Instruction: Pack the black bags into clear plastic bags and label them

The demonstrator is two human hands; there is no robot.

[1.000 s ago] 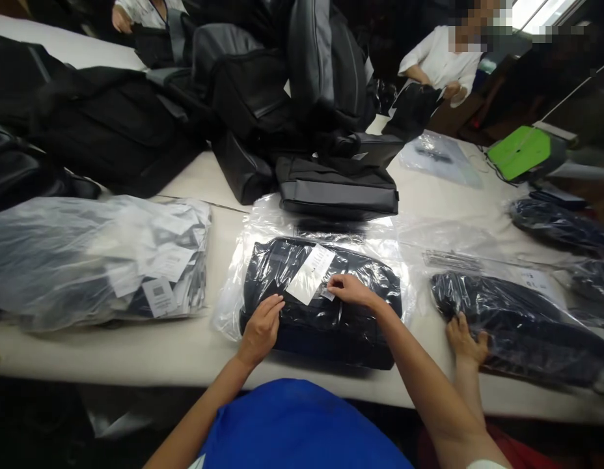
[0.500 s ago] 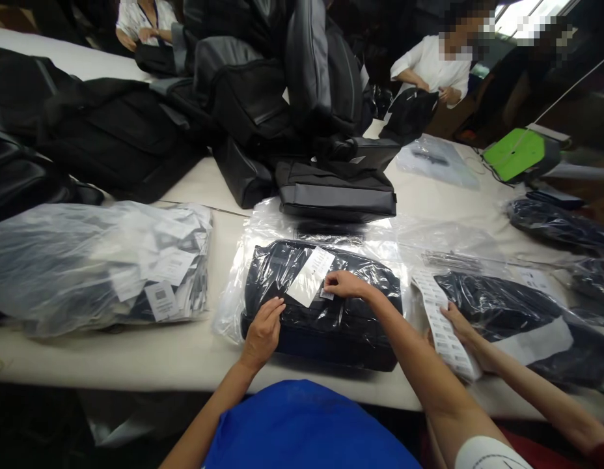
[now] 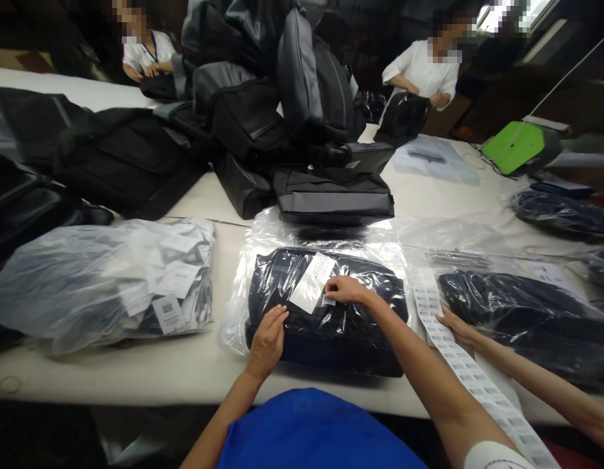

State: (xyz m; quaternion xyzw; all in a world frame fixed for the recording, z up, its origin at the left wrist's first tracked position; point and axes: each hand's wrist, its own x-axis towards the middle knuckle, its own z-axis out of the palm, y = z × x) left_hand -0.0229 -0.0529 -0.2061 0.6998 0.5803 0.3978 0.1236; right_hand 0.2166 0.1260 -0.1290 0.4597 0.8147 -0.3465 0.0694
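Observation:
A dark bag in clear plastic (image 3: 326, 345) lies before me, with a white tag (image 3: 312, 283) on its upper face. Just right of that tag, my right hand (image 3: 348, 288) pinches a small white label (image 3: 328, 300) against the plastic. My left hand (image 3: 267, 339) rests on the bag's left front part, fingers stretched out and lying on the wrapping, holding nothing. Beyond my right forearm, another person's hand (image 3: 455, 326) holds a long strip of printed labels (image 3: 458, 358) that hangs past the table's front edge.
Left stands a plastic sack of tags (image 3: 101, 280). Black bags (image 3: 253, 117) are heaped at the back, one (image 3: 336, 202) right behind the wrapped bag. Another wrapped bag (image 3: 517, 312) lies right, near a green device (image 3: 514, 146). Two people work across the table.
The view has tilted up slightly. My hands keep nearly the same places on the wrapped bag. The other person's label strip now stretches longer toward the lower right.

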